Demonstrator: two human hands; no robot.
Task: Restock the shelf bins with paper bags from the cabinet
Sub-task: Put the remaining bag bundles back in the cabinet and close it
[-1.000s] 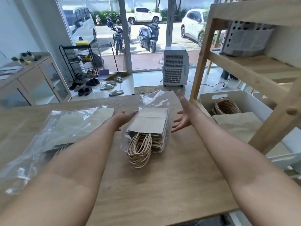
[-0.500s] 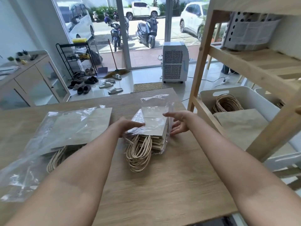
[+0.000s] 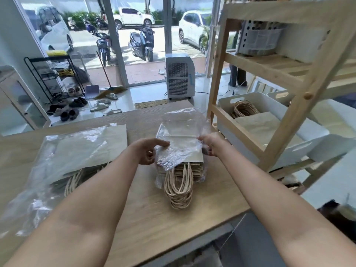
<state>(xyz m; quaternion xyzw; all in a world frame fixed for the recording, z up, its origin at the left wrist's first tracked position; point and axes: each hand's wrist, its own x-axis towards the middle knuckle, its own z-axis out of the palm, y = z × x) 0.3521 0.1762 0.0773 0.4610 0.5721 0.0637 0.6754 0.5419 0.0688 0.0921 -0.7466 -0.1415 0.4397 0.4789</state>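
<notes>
Unwrapping under way, by the look of it: left hand (image 3: 147, 151) and right hand (image 3: 211, 144) each pinching the clear plastic wrap (image 3: 181, 132) over the small bundle of paper bags (image 3: 185, 164) at frame centre on the surface (image 3: 150, 214); twine handles (image 3: 179, 191) spilling toward the viewer; larger wrapped bundle (image 3: 77, 151) at left, untouched; next, probably peeling the wrap clear, then lifting the stack rightward into the white shelf bin (image 3: 273, 132), already holding some bags.
</notes>
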